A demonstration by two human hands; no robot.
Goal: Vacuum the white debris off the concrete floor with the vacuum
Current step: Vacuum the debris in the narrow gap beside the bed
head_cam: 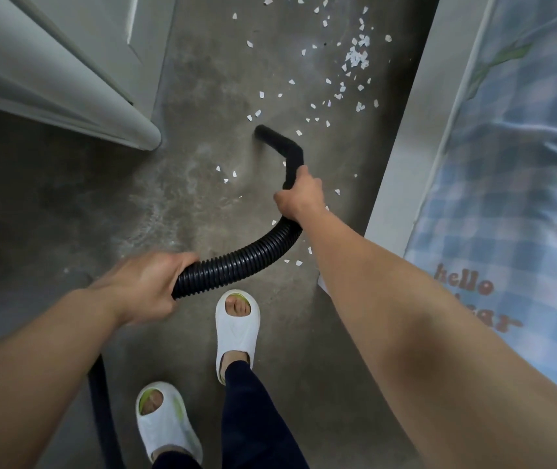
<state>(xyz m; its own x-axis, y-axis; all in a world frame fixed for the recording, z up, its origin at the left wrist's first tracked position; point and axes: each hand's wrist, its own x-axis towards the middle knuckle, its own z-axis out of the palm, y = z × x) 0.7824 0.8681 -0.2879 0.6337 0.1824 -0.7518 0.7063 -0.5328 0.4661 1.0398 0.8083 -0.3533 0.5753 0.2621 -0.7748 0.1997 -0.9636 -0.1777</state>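
Observation:
A black ribbed vacuum hose (236, 262) curves across the grey concrete floor (67, 204). My left hand (145, 286) grips the hose low down, near my feet. My right hand (300, 194) grips it higher, just behind the bent black nozzle (277, 140), whose mouth points left, close to the floor. White debris (355, 59) lies scattered ahead of the nozzle, thickest at the upper right. A few more flecks (226, 174) lie left of the nozzle and under my right arm.
A grey door and its frame (77, 79) stand at the left. A bed with a blue checked sheet (514, 170) and a pale frame (402, 157) runs along the right. My feet wear white slippers (236, 333). The hose trails back at the lower left (101, 411).

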